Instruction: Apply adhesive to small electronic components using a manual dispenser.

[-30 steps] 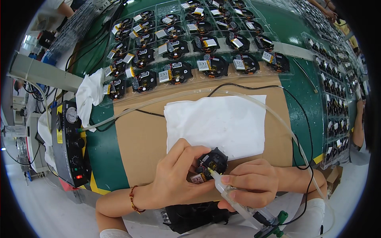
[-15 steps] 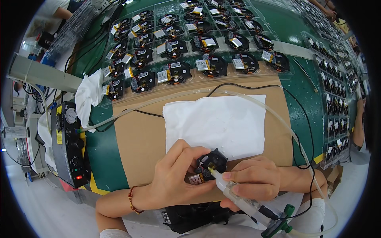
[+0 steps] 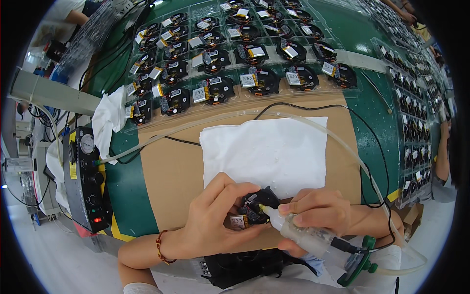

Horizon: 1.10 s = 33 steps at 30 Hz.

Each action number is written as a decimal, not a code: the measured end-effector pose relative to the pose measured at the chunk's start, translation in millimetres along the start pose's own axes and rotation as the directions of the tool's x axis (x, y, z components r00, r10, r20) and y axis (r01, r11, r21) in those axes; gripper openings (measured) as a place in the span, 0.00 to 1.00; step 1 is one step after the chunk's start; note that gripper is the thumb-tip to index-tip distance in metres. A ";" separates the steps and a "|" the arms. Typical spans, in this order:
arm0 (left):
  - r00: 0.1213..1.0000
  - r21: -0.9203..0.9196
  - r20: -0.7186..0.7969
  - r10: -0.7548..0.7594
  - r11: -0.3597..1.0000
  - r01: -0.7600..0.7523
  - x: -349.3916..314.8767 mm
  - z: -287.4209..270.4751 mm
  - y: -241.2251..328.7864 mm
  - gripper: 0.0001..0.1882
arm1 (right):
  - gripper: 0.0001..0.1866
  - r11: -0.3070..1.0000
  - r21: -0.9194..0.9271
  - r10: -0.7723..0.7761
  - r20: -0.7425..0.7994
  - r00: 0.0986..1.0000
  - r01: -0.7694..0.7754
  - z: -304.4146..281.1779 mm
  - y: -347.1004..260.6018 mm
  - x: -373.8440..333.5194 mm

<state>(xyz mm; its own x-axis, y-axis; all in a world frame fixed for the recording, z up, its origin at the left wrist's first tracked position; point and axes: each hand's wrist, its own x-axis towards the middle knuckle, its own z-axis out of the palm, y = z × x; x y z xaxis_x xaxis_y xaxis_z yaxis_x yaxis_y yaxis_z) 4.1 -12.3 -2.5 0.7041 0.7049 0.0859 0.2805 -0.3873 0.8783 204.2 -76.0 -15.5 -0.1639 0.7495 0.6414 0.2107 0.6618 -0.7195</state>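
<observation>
Over brown cardboard (image 3: pixel 164 179), my curled left hand (image 3: pixel 210 215) pinches a round black module (image 3: pixel 258 200), my right (image 3: pixel 323 210) a tilted translucent syringe (image 3: pixel 311 239).

At the lower centre there are two hands, one left hand (image 3: pixel 213 210) and one right hand (image 3: pixel 320 211), with one syringe (image 3: pixel 309 240) and one round black device (image 3: pixel 261 200). Mid-frame: one flat white cloth (image 3: pixel 264 157), one cardboard sheet (image 3: pixel 166 179). Far left: one control box (image 3: pixel 78 191). Upper middle, nearest row: six similar devices (image 3: pixel 267 81).

Bright light glares on the green tabletop (image 3: pixel 351 32).
</observation>
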 end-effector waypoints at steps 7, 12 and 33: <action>1.000 -0.002 -0.004 -0.012 1.000 0.012 -2.7 -0.2 -3.4 0.28 | 0.29 0.989 0.036 0.138 0.058 0.989 -0.141 -4.0 1.2 -2.8; 1.000 -0.024 0.004 0.007 1.000 -0.007 -0.6 -0.3 -2.0 0.28 | 0.29 0.984 0.001 0.177 0.026 0.984 -0.177 -6.4 -5.6 -1.1; 1.000 -0.016 0.019 -0.006 1.000 0.006 -1.7 -0.4 -2.2 0.27 | 0.27 0.965 0.045 0.261 -0.103 0.960 -0.257 -5.5 -4.9 -3.7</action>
<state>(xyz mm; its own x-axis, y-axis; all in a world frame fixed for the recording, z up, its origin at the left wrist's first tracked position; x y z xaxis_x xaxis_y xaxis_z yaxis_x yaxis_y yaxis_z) 2.1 -12.4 -4.4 0.7146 0.6958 0.0722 0.2745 -0.3738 0.8860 209.1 -82.1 -12.9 -0.0030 0.8903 0.4554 0.2018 0.4466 -0.8717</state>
